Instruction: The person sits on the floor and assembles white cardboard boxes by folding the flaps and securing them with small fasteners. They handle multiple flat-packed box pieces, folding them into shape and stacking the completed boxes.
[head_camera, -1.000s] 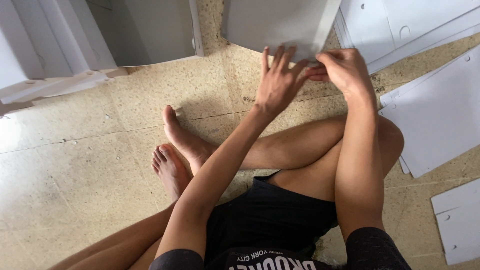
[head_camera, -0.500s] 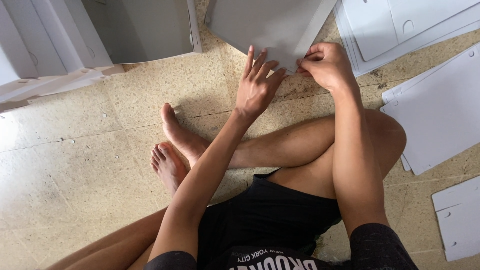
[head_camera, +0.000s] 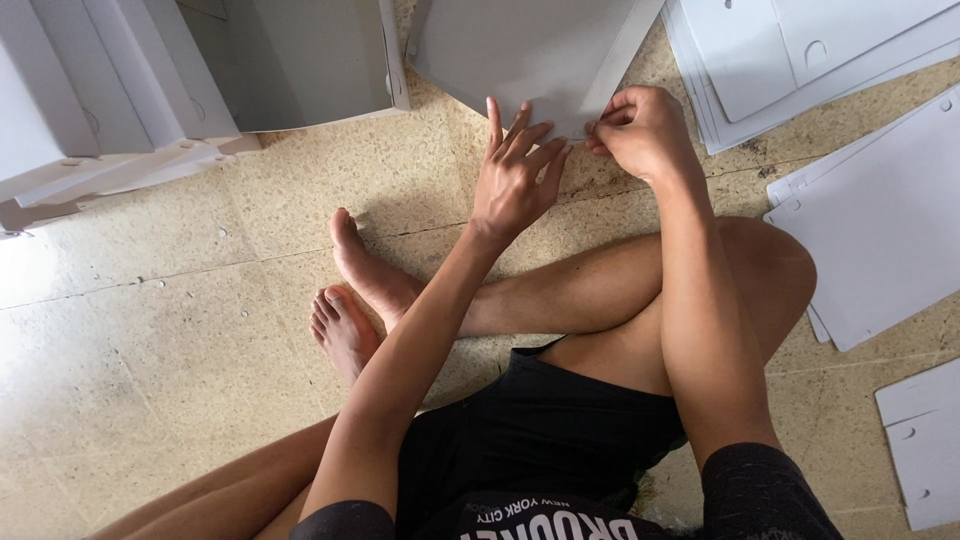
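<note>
At twelve o'clock, the left hand (head_camera: 515, 175) lies flat, steadying the grey cardboard panel (head_camera: 530, 50), while the right hand (head_camera: 640, 130) seemingly pinches its near edge.

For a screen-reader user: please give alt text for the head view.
Both hands, left hand and right hand, press and pinch the near edge of a white cardboard sheet on a speckled floor, flat blanks stacked rightward.

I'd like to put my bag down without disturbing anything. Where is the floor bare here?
The widest bare floor lies lower left, between the folded boxes and the person's feet. The right side is crowded with flat white sheets. Up top, the left hand and right hand work on a grey sheet.
</note>
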